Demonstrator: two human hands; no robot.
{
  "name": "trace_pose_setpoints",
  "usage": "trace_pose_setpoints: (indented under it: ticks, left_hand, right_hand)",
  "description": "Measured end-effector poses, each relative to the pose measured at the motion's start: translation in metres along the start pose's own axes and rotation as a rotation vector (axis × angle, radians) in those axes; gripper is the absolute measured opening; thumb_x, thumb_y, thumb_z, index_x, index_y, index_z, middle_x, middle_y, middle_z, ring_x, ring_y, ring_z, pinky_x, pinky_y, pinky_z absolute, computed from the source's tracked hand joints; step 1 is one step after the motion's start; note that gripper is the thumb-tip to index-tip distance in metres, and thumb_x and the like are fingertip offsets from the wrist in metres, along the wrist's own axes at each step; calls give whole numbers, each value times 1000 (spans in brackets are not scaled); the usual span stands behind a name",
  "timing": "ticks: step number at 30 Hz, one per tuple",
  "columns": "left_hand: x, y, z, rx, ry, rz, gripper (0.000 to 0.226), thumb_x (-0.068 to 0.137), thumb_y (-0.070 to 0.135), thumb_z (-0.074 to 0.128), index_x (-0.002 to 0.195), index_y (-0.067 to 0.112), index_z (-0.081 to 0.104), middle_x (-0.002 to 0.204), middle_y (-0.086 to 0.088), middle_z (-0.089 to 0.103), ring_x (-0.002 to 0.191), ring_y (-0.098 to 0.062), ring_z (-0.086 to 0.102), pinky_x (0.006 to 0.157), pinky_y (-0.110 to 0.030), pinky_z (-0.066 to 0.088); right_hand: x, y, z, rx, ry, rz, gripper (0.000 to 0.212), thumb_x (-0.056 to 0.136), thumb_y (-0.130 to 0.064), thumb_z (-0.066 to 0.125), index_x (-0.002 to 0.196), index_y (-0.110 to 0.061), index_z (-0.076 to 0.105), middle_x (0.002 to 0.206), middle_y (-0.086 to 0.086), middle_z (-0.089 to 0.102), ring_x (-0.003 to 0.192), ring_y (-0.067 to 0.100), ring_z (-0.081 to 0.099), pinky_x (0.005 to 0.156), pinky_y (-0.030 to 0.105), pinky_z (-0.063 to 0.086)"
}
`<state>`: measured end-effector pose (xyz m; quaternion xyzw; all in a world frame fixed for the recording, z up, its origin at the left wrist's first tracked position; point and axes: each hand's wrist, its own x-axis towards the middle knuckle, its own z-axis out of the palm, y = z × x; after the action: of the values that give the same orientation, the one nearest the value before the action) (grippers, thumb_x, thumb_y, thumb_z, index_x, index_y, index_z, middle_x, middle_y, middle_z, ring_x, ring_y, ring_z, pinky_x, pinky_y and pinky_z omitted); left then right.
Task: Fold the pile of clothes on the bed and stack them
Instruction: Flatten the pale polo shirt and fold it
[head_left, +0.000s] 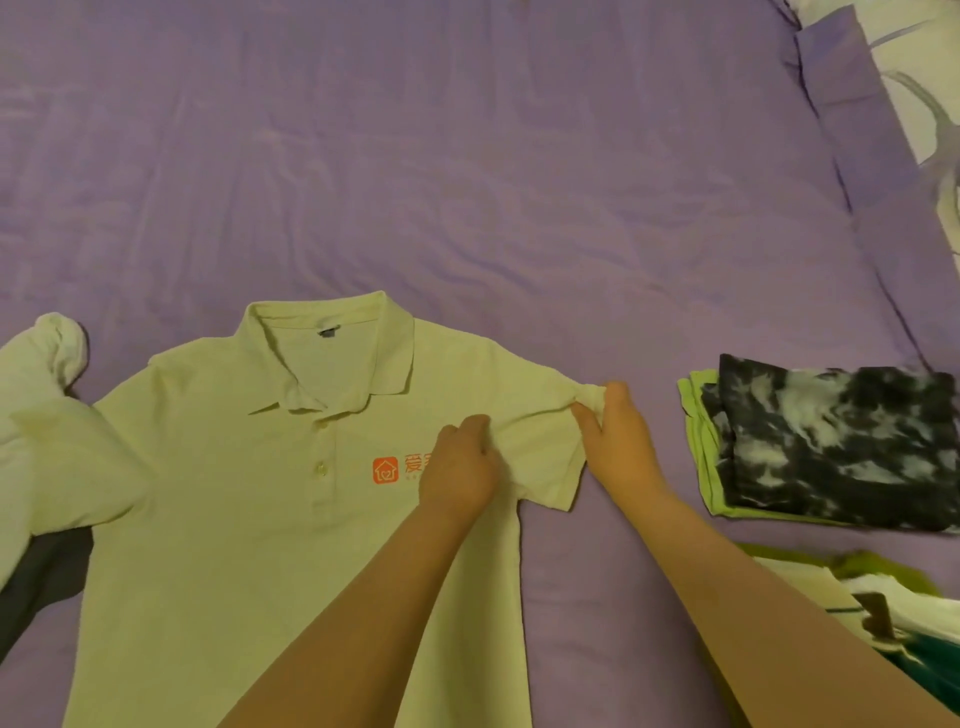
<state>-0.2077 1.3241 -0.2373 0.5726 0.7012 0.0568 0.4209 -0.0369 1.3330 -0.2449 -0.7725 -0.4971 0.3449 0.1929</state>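
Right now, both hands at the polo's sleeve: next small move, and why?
Probably fold that sleeve inward across the chest. The polo shirt lies flat, face up, collar away from the person. The right hand pinches the sleeve's outer edge and the left hand pins the fabric near the shoulder seam, which sets a fold line. The folded stack waits at right.

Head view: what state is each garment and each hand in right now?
Polo shirt: spread flat, front up, unfolded.
Left hand: presses on the shirt's chest.
Right hand: pinches the sleeve edge.
Tie-dye garment: folded, atop a green one.
White garment: crumpled, unfolded.
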Motion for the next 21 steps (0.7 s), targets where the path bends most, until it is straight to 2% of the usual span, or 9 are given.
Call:
trace_pose_setpoints:
  ticks: [4,7,9,11,13,15,18,19,21]
  left_hand:
    - [3,6,9,-16,-150,-47,47,99,27,41,144,17,35,131,-17,48,117,-32,50,100,-38,42]
    - [6,8,8,-166,-222,-84,47,102,35,34,145,16,36,145,-13,41,131,-29,40,110,-39,32]
    - [5,11,3,-265,-263,-113,47,102,39,30,143,17,39,142,-8,45,129,-27,44,110,-41,34]
    - [5,12,-7,-405,-268,-172,47,101,47,29,130,16,51,119,-7,58,103,-21,58,92,-35,49]
    - [3,11,-21,-660,-269,-260,52,97,57,29,116,18,58,102,-5,64,84,-17,61,75,-30,51]
    - [4,2,-35,-901,-246,-292,59,91,67,29,110,22,62,101,-4,67,83,-18,62,75,-33,53]
    - [4,-16,-56,-1060,-290,-325,61,85,76,27,105,31,64,106,0,70,96,-18,64,86,-42,52]
    - [3,-21,-61,-1055,-305,-331,54,85,75,31,101,34,62,102,4,70,96,-17,65,82,-39,53]
    - [2,-28,-68,-942,-286,-325,34,89,61,47,103,32,61,94,8,68,90,-14,64,71,-32,52]
  right_hand:
    - [-7,-3,7,11,-31,25,31,98,-25,47,122,-7,38,105,19,60,93,38,60,74,41,49]
    - [-15,-7,16,63,-21,59,65,90,-32,62,142,-12,28,122,15,60,104,36,60,77,38,50]
    - [-20,-10,19,27,-38,94,78,88,-33,65,148,-15,19,127,13,58,107,35,60,78,36,49]
    - [-22,-16,18,-10,-55,81,74,90,-26,61,149,-17,16,128,13,57,106,35,59,81,39,51]
    - [-23,-31,18,35,-67,47,65,92,-23,56,147,-21,21,127,10,57,104,33,59,83,42,52]
    - [-26,-53,24,177,-187,26,62,94,-28,53,147,-26,22,127,-2,55,104,27,60,80,39,54]
    - [-36,-80,38,369,-388,70,54,98,-29,44,148,-34,24,120,-11,49,102,20,59,61,27,56]
    - [-39,-84,41,376,-377,85,48,99,-25,40,146,-32,30,121,-7,52,101,19,59,63,30,56]
    - [-42,-87,49,262,-309,63,45,100,-15,36,144,-23,37,134,4,50,110,21,55,83,39,55]
